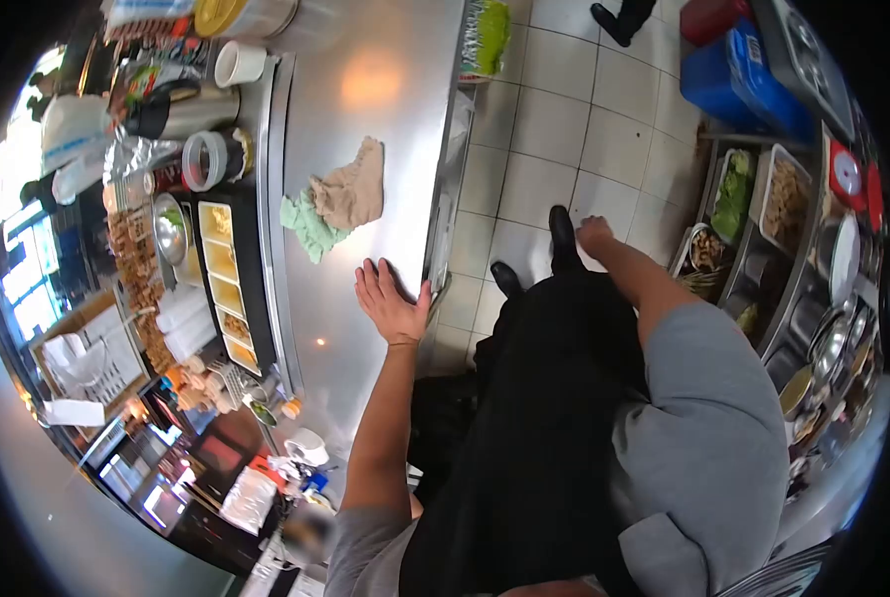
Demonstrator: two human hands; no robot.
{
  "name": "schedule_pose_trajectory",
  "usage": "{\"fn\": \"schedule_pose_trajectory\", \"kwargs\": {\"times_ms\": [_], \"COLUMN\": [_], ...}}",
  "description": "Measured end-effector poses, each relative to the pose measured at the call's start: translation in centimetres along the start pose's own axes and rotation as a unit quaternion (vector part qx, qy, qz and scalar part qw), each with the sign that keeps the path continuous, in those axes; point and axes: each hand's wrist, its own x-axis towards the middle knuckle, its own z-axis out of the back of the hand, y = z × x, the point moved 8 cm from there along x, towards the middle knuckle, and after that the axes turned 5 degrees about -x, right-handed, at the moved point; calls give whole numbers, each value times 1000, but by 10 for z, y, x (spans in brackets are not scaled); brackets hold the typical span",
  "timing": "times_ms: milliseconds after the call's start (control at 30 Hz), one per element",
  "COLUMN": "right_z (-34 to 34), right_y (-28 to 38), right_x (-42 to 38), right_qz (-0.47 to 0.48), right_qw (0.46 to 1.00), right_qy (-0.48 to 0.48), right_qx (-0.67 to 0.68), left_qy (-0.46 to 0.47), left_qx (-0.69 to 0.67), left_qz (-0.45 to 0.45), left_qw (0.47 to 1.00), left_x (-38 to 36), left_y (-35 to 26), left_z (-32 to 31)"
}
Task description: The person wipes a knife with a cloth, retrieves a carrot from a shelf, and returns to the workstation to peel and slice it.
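My left hand (391,300) lies flat and open on the steel counter (385,119), its fingers spread near the counter's edge. It holds nothing. A crumpled beige and green cloth (337,202) rests on the counter a short way beyond that hand. My right hand (594,235) hangs beside my body over the tiled floor (554,129), fingers curled closed, with nothing seen in it. I wear a grey shirt and a black apron.
A row of yellow food trays (224,284) and metal containers line the counter's left side. Bins of greens and other food (763,204) stand on the right. A blue crate (733,85) sits on the floor. Another person's shoe (619,20) shows at the top.
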Motion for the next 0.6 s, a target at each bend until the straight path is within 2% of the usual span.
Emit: {"fn": "schedule_pose_trajectory", "kwargs": {"times_ms": [33, 100, 200, 267, 300, 333, 367, 400, 433, 467, 533, 600], "right_z": [1, -1, -16, -28, -62, -59, -13, 13, 18, 32, 79, 90], "right_y": [-11, -35, -18, 20, 50, 76, 96, 129, 156, 184, 190, 185], "right_x": [-10, -28, -25, -9, 24, 31, 4, -4, 4, 3, -37, -58], "right_qz": [-6, -80, -116, -89, -41, -20, -36, 37, 76, 153, 164, 170], "right_qw": [1000, 995, 987, 984, 988, 987, 967, 962, 925, 951, 903, 915], "right_qy": [-4, -28, -12, 28, 32, 4, -76, -120, -155, -87, -173, -146], "right_qx": [5, 47, 107, 151, 149, 161, 239, 242, 338, 254, 358, 336], "left_qy": [-5, -3, 10, 17, 19, 4, -13, -15, -17, -4, 23, 29], "left_qx": [3, -4, 3, 15, 4, 1, -7, -1, 4, 13, 22, 26], "left_qz": [4, 20, 6, 8, -5, -17, -34, -31, -31, -39, -51, -63], "left_qw": [1000, 1000, 1000, 1000, 1000, 1000, 999, 999, 999, 999, 998, 997], "left_x": [3, -1, 1, 2, 1, -1, 0, 1, 0, 4, 12, 16], "left_y": [2, 5, 8, 8, 7, 10, 10, 12, 14, 14, 17, 21], "left_z": [-3, -6, -7, -8, -9, -8, -10, -13, -14, -14, -15, -18]}}
